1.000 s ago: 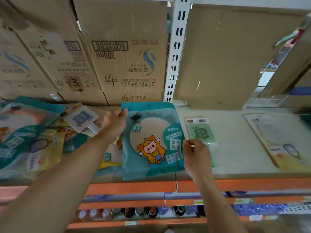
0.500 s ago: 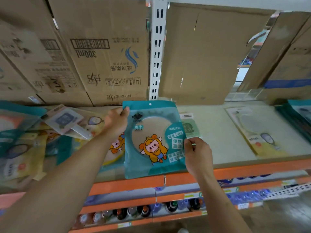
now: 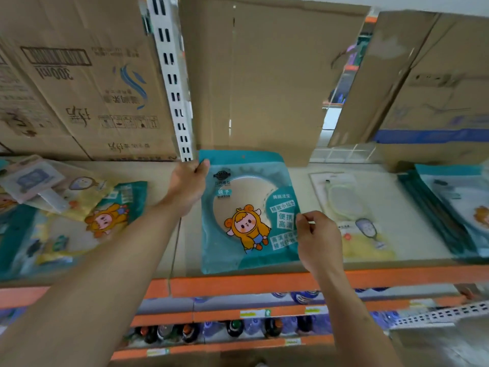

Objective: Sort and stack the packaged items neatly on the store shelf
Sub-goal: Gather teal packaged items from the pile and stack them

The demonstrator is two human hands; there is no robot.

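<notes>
A teal mirror package (image 3: pixel 248 215) with a cartoon girl and a round mirror window is held over the beige shelf (image 3: pixel 397 215). My left hand (image 3: pixel 186 188) pinches its top left corner. My right hand (image 3: pixel 318 241) pinches its right edge. To the right lies a flat pale yellow hand-mirror package (image 3: pixel 349 215), and a neat stack of teal packages (image 3: pixel 449 213) sits at the far right. On the left is a loose heap of mixed packages (image 3: pixel 66 221).
Cardboard boxes (image 3: pixel 254 80) stand along the back of the shelf, beside a white slotted upright (image 3: pixel 172 80). The shelf's orange front edge (image 3: pixel 238 284) runs below my hands. A lower shelf holds bottles (image 3: pixel 235 328).
The teal mirror package and both hands have moved right along the shelf, away from the heap. The view has swung right, bringing in the teal stack; the small green package is now hidden.
</notes>
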